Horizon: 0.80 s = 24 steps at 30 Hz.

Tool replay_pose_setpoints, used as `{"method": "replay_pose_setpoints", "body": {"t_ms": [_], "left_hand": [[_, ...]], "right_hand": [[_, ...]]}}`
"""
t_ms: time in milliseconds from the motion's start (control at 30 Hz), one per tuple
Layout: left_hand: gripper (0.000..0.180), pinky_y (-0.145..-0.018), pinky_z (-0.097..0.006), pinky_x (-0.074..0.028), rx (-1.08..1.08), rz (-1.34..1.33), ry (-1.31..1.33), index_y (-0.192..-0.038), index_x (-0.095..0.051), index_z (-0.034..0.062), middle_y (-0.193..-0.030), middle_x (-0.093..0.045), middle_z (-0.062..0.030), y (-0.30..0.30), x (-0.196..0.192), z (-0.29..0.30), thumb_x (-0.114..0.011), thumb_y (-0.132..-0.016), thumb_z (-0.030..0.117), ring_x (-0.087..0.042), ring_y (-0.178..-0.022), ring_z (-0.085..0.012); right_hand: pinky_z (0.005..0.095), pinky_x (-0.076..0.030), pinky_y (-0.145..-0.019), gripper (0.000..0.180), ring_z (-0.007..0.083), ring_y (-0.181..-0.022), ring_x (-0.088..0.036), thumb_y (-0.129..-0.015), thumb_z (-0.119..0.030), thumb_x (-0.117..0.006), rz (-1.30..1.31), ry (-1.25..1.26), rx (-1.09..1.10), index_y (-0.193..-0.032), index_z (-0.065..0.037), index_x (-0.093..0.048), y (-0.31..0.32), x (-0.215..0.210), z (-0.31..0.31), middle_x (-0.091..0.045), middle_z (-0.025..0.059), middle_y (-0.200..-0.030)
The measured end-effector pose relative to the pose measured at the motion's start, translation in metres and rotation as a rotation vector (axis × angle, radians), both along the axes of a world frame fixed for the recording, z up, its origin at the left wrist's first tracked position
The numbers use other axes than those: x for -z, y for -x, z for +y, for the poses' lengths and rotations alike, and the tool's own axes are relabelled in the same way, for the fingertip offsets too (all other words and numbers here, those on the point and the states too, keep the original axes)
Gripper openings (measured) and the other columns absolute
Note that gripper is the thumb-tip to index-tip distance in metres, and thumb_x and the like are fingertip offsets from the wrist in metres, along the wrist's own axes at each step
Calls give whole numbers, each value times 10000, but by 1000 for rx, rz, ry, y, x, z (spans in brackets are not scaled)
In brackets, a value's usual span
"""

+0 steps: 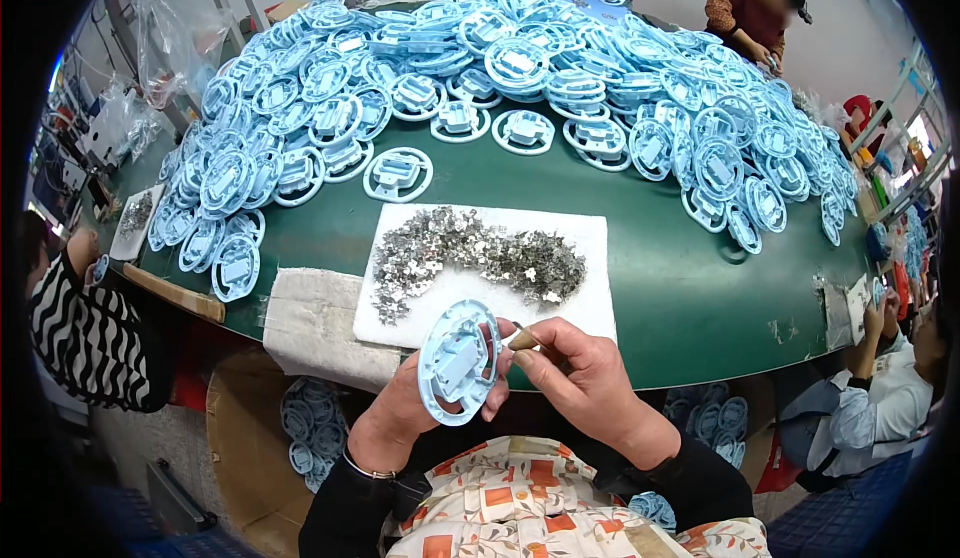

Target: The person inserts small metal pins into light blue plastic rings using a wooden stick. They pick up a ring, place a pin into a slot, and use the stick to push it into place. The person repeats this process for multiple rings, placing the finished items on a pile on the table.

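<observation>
My left hand (404,398) is closed round the edge of a light blue plastic ring part (458,363), shaped like a toy steering wheel with a block in its centre. The part is held up and tilted, and some fingers are hidden behind it. Beside its right rim, my right hand (590,383) pinches thumb and forefinger together; something thin shows at the tips, too small to name. Just beyond both hands lies a white foam board (590,308) bearing a heap of small silvery metal pieces (450,248).
A large pile of similar blue wheels (510,58) covers the far side of the green table (690,298). A folded cloth (315,318) lies left of the board. Under the table, a cardboard box (240,438) holds more wheels. Several people work around the table.
</observation>
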<state>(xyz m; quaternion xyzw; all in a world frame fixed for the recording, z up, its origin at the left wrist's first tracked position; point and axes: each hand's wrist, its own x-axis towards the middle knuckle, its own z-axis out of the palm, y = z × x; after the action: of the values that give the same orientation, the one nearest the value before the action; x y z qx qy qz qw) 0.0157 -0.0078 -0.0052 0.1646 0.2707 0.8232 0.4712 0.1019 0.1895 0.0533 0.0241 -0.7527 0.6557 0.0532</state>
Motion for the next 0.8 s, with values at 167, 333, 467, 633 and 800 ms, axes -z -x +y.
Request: {"method": "replay_pose_setpoints", "body": {"t_ms": [167, 333, 467, 633, 800], "left_hand": [[543, -705, -346, -566, 22, -9, -60, -1482, -437, -11, -972, -661, -178, -5, 3, 1, -509, -1062, 325, -668, -817, -243], [479, -714, -329, -571, 28, 70, 28, -1437, -470, -5, -970, -681, -180, -9, 1, -2, -483, -1084, 319, -684, -821, -229], [480, -727, -317, -577, 20, 46, 127, -1401, -489, -7, -945, -695, -168, -12, -5, -5, -463, -1094, 362, -692, -823, -217], [781, -600, -404, -567, -22, -102, 161, -1518, -365, -99, -1094, -633, -279, -14, -12, -46, -540, -1004, 463, -681, -777, -362], [722, -593, -429, -566, -376, -189, 327, -1454, -444, -79, -1099, -658, -267, -15, 7, -198, -530, -985, 463, -684, -755, -390]], "right_hand": [[226, -530, -625, 125, 91, -699, -715, -1001, -89, -667, -112, 7, -42, -1055, 12, -617, 6, -6, -4, -726, 63, -752], [239, -409, -540, 170, 34, -560, -491, -940, -135, -752, -179, -128, 16, -941, -8, -641, 10, 2, 1, -602, 10, -635], [257, -386, -535, 194, 35, -585, -444, -922, -148, -776, -239, -80, 23, -901, -14, -637, 17, 7, 1, -551, -9, -628], [263, -415, -555, 198, 69, -598, -479, -996, -191, -695, -154, -155, -39, -992, -2, -636, 11, 12, 1, -565, 21, -662], [259, -441, -603, 214, 79, -641, -526, -1076, -194, -551, -69, -133, 89, -1069, -8, -657, -8, 14, 32, -582, 22, -705]]}}
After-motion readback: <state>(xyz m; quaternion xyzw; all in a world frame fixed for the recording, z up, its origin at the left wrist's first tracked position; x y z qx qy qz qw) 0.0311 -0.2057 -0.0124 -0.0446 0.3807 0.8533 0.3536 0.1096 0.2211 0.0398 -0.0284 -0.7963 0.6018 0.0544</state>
